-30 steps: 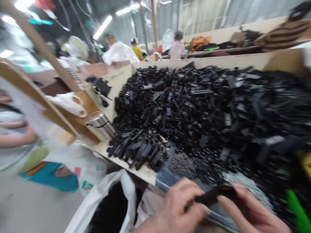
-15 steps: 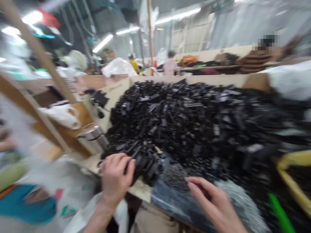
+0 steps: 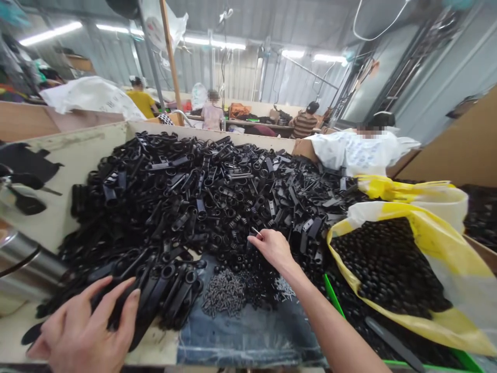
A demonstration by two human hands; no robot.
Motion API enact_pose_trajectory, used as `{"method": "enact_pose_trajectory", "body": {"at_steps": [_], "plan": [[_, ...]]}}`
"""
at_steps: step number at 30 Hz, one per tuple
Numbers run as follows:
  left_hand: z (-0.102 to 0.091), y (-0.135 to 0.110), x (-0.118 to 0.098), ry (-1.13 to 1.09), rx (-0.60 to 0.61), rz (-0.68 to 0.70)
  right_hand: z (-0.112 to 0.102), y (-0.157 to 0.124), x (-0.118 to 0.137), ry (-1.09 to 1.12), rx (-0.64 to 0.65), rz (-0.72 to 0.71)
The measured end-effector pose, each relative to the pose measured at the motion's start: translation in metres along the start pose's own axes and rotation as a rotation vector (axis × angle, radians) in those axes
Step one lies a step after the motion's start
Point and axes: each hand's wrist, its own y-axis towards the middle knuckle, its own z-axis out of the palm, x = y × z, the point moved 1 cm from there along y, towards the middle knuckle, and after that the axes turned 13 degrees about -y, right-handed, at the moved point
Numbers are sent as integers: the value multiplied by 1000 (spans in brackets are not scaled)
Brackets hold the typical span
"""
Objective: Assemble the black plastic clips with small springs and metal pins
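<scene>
Black plastic parts (image 3: pixel 186 191) heaped on wooden workbench (image 3: pixel 11 316)

Left hand (image 3: pixel 83 331) bare, its fingers (image 3: pixel 130 311) ending in short, trimmed nails. Right hand (image 3: pixel 274 248) also bare; behind its fingers, a bare forearm (image 3: pixel 330 326) ran to the lower frame edge.

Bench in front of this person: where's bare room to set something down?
The denim cloth is bare below the small dark metal pieces, in front of the right hand. A pale bench strip lies between the cloth and the left hand. The black plastic parts crowd everything behind.
</scene>
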Motion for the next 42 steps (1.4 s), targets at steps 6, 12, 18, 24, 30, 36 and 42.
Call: {"method": "enact_pose_trajectory", "body": {"at_steps": [6,12,18,24,30,36,42], "plan": [[17,-7,-59,-122,3,132,12,4,0,131,-9,77],[79,-17,-116,-852,495,-536,-7,-17,-8,456,30,10],[99,-22,-137,-1201,602,-932,-9,-80,11,684,354,-184],[82,-49,-124,-1353,549,-1289,-4,-85,17,468,405,-357],[64,-50,-128,-1353,538,-1374,17,-40,46,195,95,-229],[50,-52,-122,-1318,597,-1379,16,-42,33,233,122,-216],[50,-57,-127,-1415,685,-1394,2,-111,0,850,404,-144]]}}
